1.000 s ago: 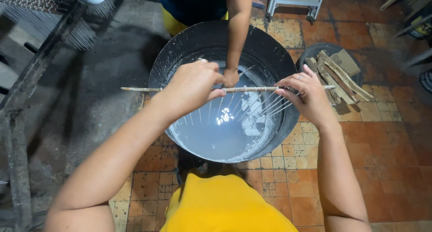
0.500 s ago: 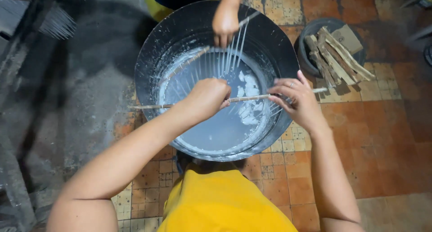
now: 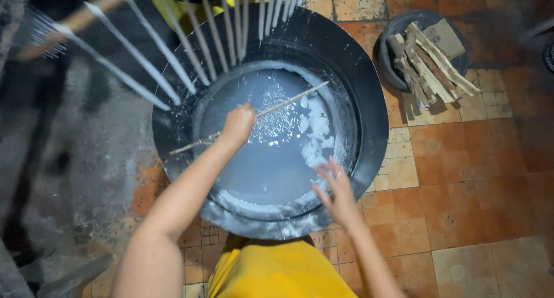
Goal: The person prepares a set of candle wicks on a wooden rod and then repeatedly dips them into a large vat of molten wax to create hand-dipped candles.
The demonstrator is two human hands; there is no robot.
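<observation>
Firewood tub (image 3: pixel 424 49) beyond basin (image 3: pixel 369 119), raised white candles (image 3: pixel 173 49) overhead

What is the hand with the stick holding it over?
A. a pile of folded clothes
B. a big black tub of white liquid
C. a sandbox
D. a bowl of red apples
B: the left hand holds the thin stick low over the big black tub, which is filled with pale white liquid; the right hand, fingers spread, is near the tub's closer rim.
</observation>
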